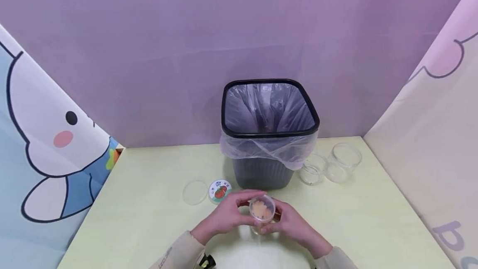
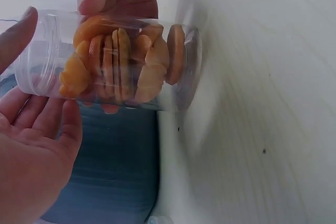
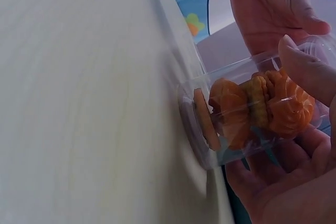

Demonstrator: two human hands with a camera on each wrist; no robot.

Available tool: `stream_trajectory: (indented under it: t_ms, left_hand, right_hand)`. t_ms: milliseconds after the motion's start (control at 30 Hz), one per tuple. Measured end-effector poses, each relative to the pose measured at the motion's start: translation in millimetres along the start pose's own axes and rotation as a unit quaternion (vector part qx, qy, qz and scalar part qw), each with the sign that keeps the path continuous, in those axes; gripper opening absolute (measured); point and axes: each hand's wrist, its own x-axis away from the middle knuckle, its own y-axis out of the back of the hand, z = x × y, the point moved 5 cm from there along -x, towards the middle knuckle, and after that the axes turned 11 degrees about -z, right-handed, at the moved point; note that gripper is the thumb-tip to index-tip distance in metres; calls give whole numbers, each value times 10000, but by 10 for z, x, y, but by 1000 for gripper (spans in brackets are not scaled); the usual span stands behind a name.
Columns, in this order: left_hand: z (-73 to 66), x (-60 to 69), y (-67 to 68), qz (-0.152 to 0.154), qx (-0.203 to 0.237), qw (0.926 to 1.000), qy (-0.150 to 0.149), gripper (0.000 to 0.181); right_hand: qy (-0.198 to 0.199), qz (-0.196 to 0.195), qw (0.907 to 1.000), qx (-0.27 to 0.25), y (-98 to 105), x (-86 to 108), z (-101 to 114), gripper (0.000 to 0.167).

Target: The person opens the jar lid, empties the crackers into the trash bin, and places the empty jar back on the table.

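A clear plastic jar stands upright on the table between the two hands, with orange-brown, cookie-like pieces stacked inside. My left hand holds it near the rim from the left, thumb on the near side and fingers on the far side. From the right, my right hand grips the jar's body, its thumb across the front and its fingers under the far wall. Whether a clear cover sits on the rim, I cannot tell. To the left lie a round lid with a red fruit picture and a clear disc.
Behind the hands stands a grey trash bin with a black rim and a clear liner. Clear containers are on the table to its right. A purple backdrop rises behind, and printed cloths flank both sides.
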Motion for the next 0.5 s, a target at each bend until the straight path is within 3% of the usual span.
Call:
stream_trajectory:
  t_ms: [500]
  left_hand:
    - [-30, 18, 7, -279, -37, 9994, 205, 66]
  right_hand:
    - [-90, -200, 9997, 71, -13, 3, 11, 71]
